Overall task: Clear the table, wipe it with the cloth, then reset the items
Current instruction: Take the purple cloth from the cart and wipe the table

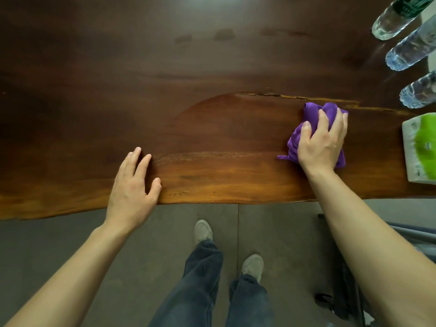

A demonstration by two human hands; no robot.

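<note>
The right hand [322,140] presses a bunched purple cloth [313,114] flat against the table [212,128], near the right end and toward the near edge. Its grip is closed loosely over the cloth, fingers spread across the top of the bundle. The left hand [133,185] lies open and empty, palm down, on the near edge of the table, apparently bracing.

Judged step: wiping in progress. The central and left areas are bare. Three clear water bottles [410,50] stand at the far right, and a green-and-white tissue pack [421,147] lies just right of the cloth.

Hazards:
- A stroke carried further right may strike the tissue pack and push it toward the table end.
- A stroke toward the far right may tip a bottle; these look light and narrow-based.
- The cloth is bunched, so contact area is small; streaks or unwiped patches are likely.
- The surface under the relocated items remains unwiped.
</note>
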